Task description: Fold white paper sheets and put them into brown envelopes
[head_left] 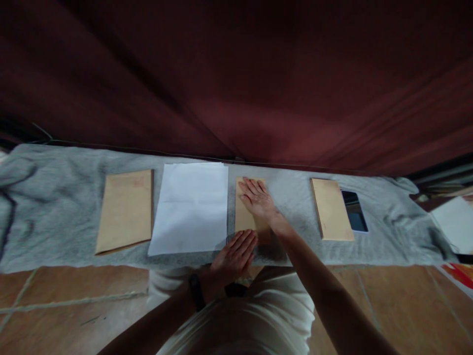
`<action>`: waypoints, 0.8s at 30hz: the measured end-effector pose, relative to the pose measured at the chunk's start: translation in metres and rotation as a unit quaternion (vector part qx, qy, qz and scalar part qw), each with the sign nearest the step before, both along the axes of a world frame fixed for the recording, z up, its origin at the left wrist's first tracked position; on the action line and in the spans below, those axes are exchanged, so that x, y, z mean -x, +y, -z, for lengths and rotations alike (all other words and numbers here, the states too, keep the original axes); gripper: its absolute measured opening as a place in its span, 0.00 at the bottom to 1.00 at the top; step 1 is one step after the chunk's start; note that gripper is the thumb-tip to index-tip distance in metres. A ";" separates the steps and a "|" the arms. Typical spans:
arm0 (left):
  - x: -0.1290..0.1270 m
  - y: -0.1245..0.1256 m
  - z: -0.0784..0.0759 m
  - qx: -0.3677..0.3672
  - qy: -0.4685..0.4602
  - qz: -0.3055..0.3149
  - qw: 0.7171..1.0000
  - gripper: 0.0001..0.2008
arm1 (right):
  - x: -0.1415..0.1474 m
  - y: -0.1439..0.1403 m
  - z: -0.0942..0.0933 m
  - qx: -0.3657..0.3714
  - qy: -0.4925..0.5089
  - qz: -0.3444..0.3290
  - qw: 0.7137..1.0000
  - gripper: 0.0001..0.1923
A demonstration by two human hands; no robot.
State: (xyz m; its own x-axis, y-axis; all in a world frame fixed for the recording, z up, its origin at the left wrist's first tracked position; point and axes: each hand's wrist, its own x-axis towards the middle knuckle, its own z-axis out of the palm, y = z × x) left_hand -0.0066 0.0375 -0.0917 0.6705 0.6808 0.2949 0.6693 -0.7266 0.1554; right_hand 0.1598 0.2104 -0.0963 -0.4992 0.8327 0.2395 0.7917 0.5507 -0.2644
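The right hand [259, 201] covers part of the upper half of the small brown envelope [242, 217], and the left hand [236, 254] hides its near left corner. The small envelope stack [332, 209] on the right hides one side of the smartphone [355, 213]. Red print [138, 182] on the large brown envelope [125, 217] is too faint to read. The dark wristband [196, 292] is too shadowed to tell whether it carries a watch. The right edge cuts off a white sheet [455, 224] and a red-and-yellow item [460, 273]; both forearms run out at the bottom.
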 end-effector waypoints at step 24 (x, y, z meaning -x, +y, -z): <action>0.003 -0.003 0.008 -0.033 0.034 0.013 0.999 0.19 | -0.024 -0.097 -0.019 0.089 -0.043 -0.124 0.987 0.24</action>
